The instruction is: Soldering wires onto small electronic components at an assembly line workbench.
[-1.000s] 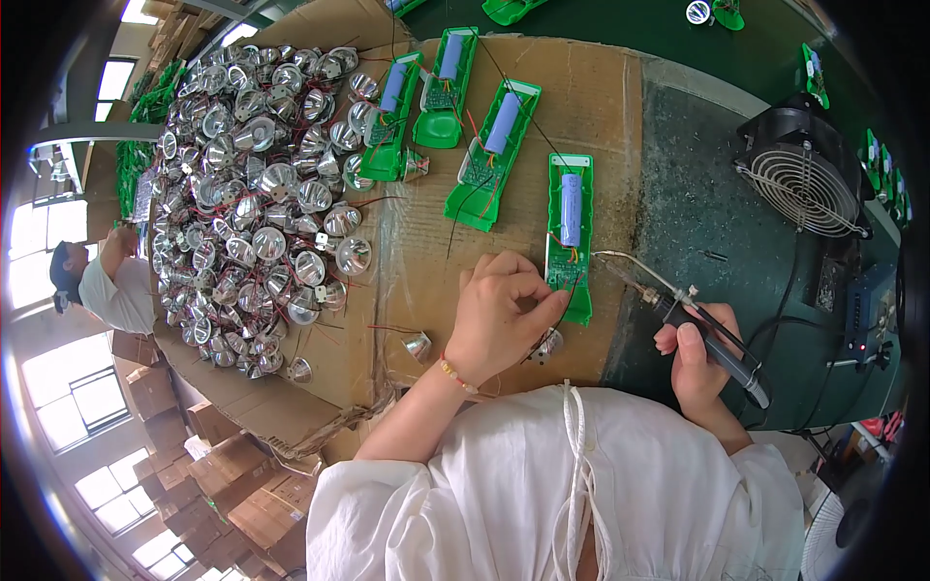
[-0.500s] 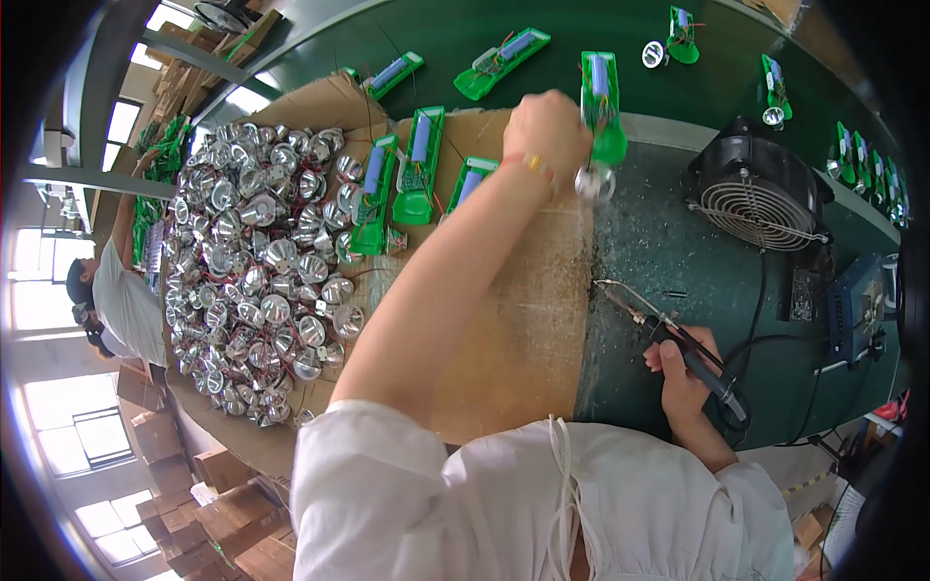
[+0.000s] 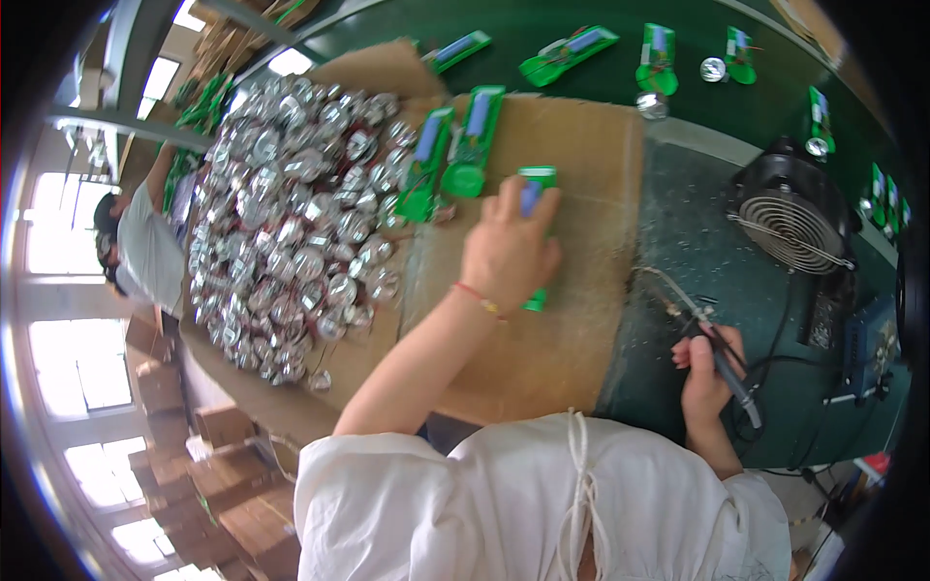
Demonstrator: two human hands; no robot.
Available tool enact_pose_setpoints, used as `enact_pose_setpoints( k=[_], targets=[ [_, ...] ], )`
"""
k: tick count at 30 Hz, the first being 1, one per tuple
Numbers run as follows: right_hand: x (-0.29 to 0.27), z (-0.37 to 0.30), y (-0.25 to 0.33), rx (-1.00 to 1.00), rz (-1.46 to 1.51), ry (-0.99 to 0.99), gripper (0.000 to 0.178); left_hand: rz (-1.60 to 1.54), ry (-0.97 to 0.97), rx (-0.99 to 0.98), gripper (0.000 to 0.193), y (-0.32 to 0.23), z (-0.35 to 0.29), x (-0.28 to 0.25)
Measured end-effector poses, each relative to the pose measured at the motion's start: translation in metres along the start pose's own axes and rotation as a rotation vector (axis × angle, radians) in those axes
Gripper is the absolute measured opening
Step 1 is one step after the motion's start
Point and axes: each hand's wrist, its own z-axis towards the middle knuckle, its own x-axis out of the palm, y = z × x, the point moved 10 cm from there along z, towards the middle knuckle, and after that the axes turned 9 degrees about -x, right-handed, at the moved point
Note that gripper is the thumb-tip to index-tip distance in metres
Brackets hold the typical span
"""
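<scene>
My left hand (image 3: 509,250) is over the brown cardboard (image 3: 572,339), its fingers and thumb around a green plastic housing (image 3: 539,176) with a blue cylindrical battery. The hand hides most of that housing. My right hand (image 3: 707,373) grips a soldering iron (image 3: 728,373) with a dark handle, its thin metal tip pointing up and left over the green bench. Two similar green housings (image 3: 473,145) with batteries and small circuit boards lie left of my left hand, beside a heap of shiny reflector cups (image 3: 291,232).
Several housings lie along the far green surface, one (image 3: 657,68) with a reflector cup (image 3: 652,105) at its end. A black fan (image 3: 790,218) and a blue box-shaped device (image 3: 862,339) with cables stand at the right. Another person (image 3: 145,242) works at far left.
My left hand has left a housing at the far edge and come back nearer, onto another housing on the cardboard. My right hand still holds the soldering iron. The whole view has shifted.
</scene>
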Motion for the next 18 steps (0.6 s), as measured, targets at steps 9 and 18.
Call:
enact_pose_setpoints(
  k=[9, 18],
  targets=[
    [-0.005, -0.004, 0.014, -0.156, -0.096, -0.007, 0.022, -0.283, -0.251, -0.063, 0.025, 0.032, -0.101, -0.073],
    [0.023, -0.012, 0.022, -0.119, -0.084, 0.102, 0.022, -0.616, 0.065, -0.793, 0.02, 0.15, -0.161, -0.015]
  ],
)
